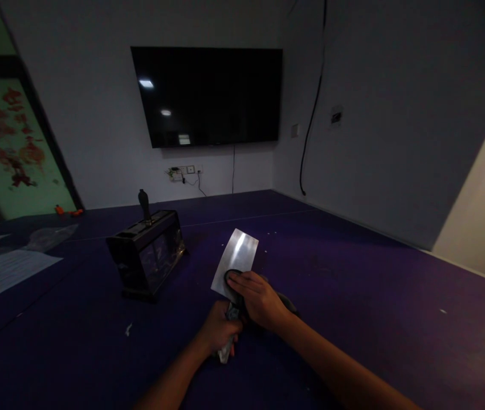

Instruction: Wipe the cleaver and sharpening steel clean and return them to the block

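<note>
Glass door panel (22, 136), red decorations, dark frame. Orange objects (66, 212), small, near its foot. Paper sheet (9, 273), printed, flat on the purple surface (353, 267); clear plastic (52, 237), crumpled, just beyond it. White scrap (128, 329), one, nearer me. Black-framed box (150, 250), clear-sided, standing with an upright dark handle on top, well apart from my hands. Wall sockets (188, 169), with leads, below the wall-mounted screen (216, 97), which is dark with a few light reflections.

My left hand (223, 327): fingers clamped round the pale, seemingly wrapped handle of the cleaver (244, 249). The cleaver lies before me near the middle of the view, broad bright blade pointing away and tilted a little to the right. Black round piece (232, 278), one, over the blade's lower part. My right hand (259, 296): fingers together, laid on that piece; its underside is hidden, so I cannot tell whether it grips anything. Dark object (287, 304), partly hidden, just beside my right wrist. Black cable (316, 102), hanging along the right-hand wall.
</note>
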{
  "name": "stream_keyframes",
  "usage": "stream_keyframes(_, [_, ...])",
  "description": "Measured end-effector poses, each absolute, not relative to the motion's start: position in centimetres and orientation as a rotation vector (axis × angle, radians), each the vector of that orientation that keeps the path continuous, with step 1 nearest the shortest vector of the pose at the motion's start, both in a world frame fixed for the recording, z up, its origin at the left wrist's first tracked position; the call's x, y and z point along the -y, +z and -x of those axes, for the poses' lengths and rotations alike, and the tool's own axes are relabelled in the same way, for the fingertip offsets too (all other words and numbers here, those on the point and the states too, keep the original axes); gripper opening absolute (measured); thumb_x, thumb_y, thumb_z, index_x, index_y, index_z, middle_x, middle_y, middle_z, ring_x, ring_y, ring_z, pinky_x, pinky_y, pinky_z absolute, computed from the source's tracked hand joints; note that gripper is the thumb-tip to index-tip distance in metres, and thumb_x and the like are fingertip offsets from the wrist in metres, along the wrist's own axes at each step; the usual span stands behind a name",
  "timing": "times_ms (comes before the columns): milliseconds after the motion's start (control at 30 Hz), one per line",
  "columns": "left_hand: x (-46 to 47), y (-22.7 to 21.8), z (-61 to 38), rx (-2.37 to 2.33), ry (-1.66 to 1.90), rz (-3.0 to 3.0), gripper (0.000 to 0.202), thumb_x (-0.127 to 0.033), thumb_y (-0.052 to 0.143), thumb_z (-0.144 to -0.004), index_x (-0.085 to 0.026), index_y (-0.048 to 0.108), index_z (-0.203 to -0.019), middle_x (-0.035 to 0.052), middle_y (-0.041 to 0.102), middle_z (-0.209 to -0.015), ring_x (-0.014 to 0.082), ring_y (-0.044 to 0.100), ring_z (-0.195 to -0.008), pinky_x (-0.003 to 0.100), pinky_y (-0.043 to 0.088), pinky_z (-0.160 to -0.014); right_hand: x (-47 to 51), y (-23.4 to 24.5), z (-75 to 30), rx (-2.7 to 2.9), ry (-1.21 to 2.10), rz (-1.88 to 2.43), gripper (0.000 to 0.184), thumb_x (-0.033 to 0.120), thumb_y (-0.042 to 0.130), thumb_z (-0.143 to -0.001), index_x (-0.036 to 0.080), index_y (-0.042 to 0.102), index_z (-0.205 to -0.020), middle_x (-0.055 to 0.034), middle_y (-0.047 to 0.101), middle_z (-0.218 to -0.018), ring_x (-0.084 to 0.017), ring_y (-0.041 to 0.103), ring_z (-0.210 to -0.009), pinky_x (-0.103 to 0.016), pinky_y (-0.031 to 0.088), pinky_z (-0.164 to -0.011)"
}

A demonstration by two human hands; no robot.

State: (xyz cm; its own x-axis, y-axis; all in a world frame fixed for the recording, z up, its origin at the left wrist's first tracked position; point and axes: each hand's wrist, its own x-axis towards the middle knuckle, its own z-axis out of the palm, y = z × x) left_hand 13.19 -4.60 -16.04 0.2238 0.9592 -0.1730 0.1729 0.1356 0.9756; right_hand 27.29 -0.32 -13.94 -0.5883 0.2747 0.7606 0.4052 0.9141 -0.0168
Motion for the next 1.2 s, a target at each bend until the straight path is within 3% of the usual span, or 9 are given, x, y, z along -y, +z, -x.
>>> stream_keyframes(233, [4.7,-15.9,-13.3,-1.224,0.875,-1.289,0.002,-0.014,0.043,-0.049,-0.015,0.044,-0.047,-0.0041,0.044,-0.033,0.01,0.042,-0.024,0.017,0.031,-0.025,0.6,-14.0,-27.2,2.253,-0.172,0.457,0.048,0.008,0.038,-0.079,0.015,0.039,-0.127,-0.0086,0.047,-0.126,-0.019,0.049,-0.107,-0.038,0.044,-0.089])
stream_keyframes(533, [4.5,-16.2,-13.3,-1.224,0.875,-1.286,0.003,-0.013,0.044,-0.047,-0.015,0.045,-0.049,-0.0046,0.044,-0.033,0.01,0.041,-0.024,0.018,0.031,-0.025,0.3,-13.9,-27.2,2.239,-0.286,0.522,0.045,0.005,0.037,-0.076,0.018,0.049,-0.117,-0.0061,0.053,-0.119,-0.021,0.033,-0.121,-0.048,0.032,-0.097])
stream_keyframes(833, [4.4,-16.2,-13.2,-1.21,0.881,-1.301,0.003,-0.016,0.046,-0.05,-0.014,0.048,-0.05,-0.0045,0.045,-0.034,0.0101,0.041,-0.023,0.019,0.032,-0.024,0.2,-14.3,-27.2,2.219,-0.287,0.503,0.036,0.011,0.032,-0.086,0.018,0.05,-0.117,-0.0064,0.054,-0.118,-0.019,0.045,-0.112,-0.037,0.043,-0.086])
stream_keyframes(1200, [4.5,-16.4,-13.1,-1.189,0.942,-1.317,0.005,-0.016,0.045,-0.051,-0.013,0.049,-0.05,-0.0024,0.045,-0.035,0.0106,0.041,-0.025,0.02,0.032,-0.027,1.5,-14.8,-26.3,2.252,-0.241,0.396,0.024,0.015,0.043,-0.084,0.021,0.061,-0.099,-0.0032,0.061,-0.108,-0.018,0.051,-0.097,-0.033,0.045,-0.078])
